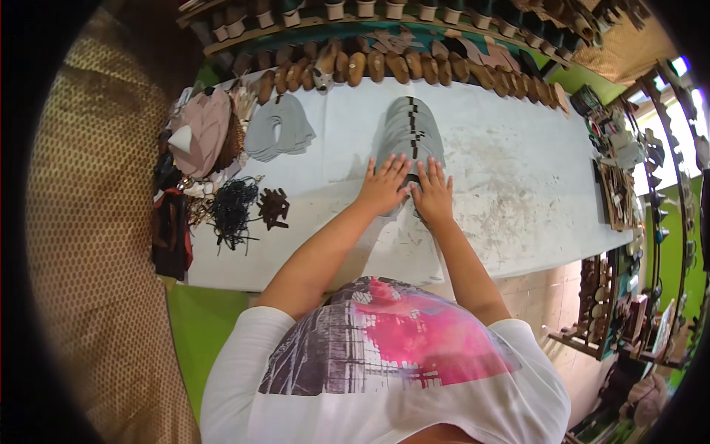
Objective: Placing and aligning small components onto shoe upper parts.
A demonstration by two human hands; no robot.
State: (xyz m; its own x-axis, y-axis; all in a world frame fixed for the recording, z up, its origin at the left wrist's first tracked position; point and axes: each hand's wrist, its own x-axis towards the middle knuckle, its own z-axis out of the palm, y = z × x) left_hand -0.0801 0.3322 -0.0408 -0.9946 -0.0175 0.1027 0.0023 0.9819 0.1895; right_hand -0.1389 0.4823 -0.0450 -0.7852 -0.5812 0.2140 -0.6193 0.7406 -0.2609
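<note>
On the white table (pixel 333 214), a row of overlapping grey curved cut pieces (pixel 392 122) runs away from me, each with a short dark brown strip (pixel 414 122) at its middle. Both palms lie flat over the near end of this row. My left hand (pixel 384 183) rests on the left side with fingers spread, and my right hand (pixel 435 192) on the right side, fingers stretched forward. The thumbs nearly meet beside a dark strip. Neither hand grips anything; the palms hide part of the nearest piece.
More grey U-shaped pieces (pixel 279 129) are stacked at left. Nearer lie black cords (pixel 233 211) and small brown strips (pixel 274 209). Pinkish sheets (pixel 203 133) heap at the left edge. Wooden shoe lasts (pixel 376 66) line the back; a rack (pixel 592 311) stands at right.
</note>
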